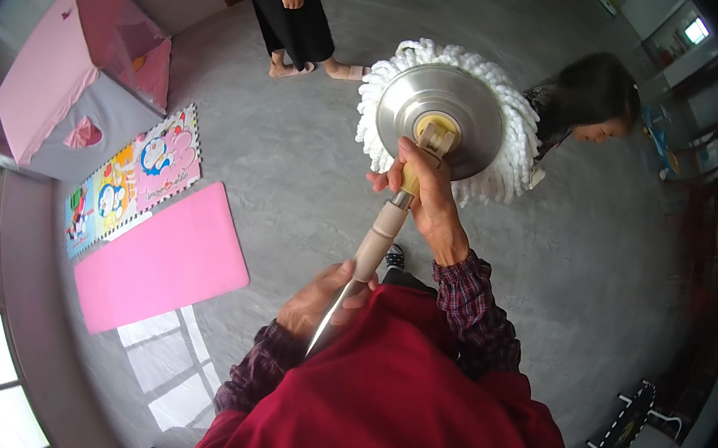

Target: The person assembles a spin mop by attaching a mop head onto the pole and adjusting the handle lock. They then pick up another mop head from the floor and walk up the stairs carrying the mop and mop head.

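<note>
A spin mop is held up in front of my red garment, its round steel disc (479,105) facing me. White string strands (521,143) fringe the disc. My right hand (431,199) grips the yellow neck just below the beige swivel joint (436,137). Lower down, my left hand (324,296) is wrapped around the metal pole (330,314), beneath the beige handle sleeve (381,233). The pole's lower end is hidden at my garment.
A pink play tent (50,76), a cartoon foam mat (132,175) and a pink mat (162,261) lie to the left. One person (284,3) stands ahead; another (592,98) bends down behind the mop head. A round black-and-white object (622,430) is at lower right.
</note>
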`<state>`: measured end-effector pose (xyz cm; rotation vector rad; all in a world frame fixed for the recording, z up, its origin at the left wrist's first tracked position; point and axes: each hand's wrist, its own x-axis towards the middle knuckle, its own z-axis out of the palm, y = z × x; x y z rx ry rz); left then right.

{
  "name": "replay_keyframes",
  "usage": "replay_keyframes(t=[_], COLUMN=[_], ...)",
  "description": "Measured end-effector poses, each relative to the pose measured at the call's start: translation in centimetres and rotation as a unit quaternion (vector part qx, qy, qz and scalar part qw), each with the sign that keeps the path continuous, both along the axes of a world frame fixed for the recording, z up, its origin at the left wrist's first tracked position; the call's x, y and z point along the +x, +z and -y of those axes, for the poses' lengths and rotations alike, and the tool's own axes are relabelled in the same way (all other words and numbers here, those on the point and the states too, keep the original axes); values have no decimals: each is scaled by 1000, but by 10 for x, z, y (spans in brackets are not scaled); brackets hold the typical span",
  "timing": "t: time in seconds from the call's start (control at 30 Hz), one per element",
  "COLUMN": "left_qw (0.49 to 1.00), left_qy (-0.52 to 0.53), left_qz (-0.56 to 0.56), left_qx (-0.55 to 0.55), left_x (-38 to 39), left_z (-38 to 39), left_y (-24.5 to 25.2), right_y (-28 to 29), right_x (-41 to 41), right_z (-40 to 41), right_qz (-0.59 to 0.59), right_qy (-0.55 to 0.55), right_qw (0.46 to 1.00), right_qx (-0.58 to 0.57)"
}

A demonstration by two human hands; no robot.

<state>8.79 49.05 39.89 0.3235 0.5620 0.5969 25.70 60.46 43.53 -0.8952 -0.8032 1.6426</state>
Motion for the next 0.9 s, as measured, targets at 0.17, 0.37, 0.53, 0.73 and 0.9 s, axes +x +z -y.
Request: replay_keyframes(t=[0.17,0.37,0.53,0.73,0.9], left_qw=[893,991,981,993,995], left_qy=[-47,-34,-40,-2,76], left_qz=[434,117,-168,-117,-54], left_qx=[-110,-53,93,-23,-48], left_x=[8,3,-2,-16,-7], left_z=[3,-5,-13,-7,-6], left_y=[-48,-3,20,20,-1], right_y=[-22,-24,-41,-44,-20], right_x=[-5,16,11,-20,-22], right_z=[-6,-6,-5,-6,-22], right_qz=[-206,-209,-177,-113,-3], right_qy=[76,67,19,3,11], right_qw=[974,976,981,980,988], right_qx=[56,0,-83,-164,-151])
